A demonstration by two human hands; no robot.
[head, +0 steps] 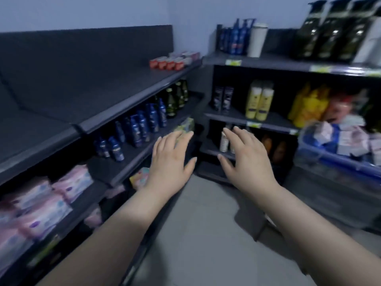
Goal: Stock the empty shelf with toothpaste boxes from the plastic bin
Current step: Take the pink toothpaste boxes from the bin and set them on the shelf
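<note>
The dark top shelf point(86, 83) on the left unit is mostly bare. A short row of red and white toothpaste boxes point(174, 60) lies at its far right end. At the right edge stands a blue-rimmed plastic bin point(334, 159) with several pale boxes point(350, 137) piled inside. My left hand point(171, 159) and my right hand point(245, 157) hover side by side in mid-air in the aisle, fingers straight and spread, holding nothing. Both hands are well below the top shelf and left of the bin. The picture is blurred.
Blue bottles point(136, 129) and dark green bottles point(175, 100) fill the left unit's second shelf, with pink packs point(41, 205) lower down. The corner unit holds yellow bottles point(259, 102), yellow packets point(309, 104) and tall dark pump bottles point(329, 29). Grey floor point(206, 223) runs between the units.
</note>
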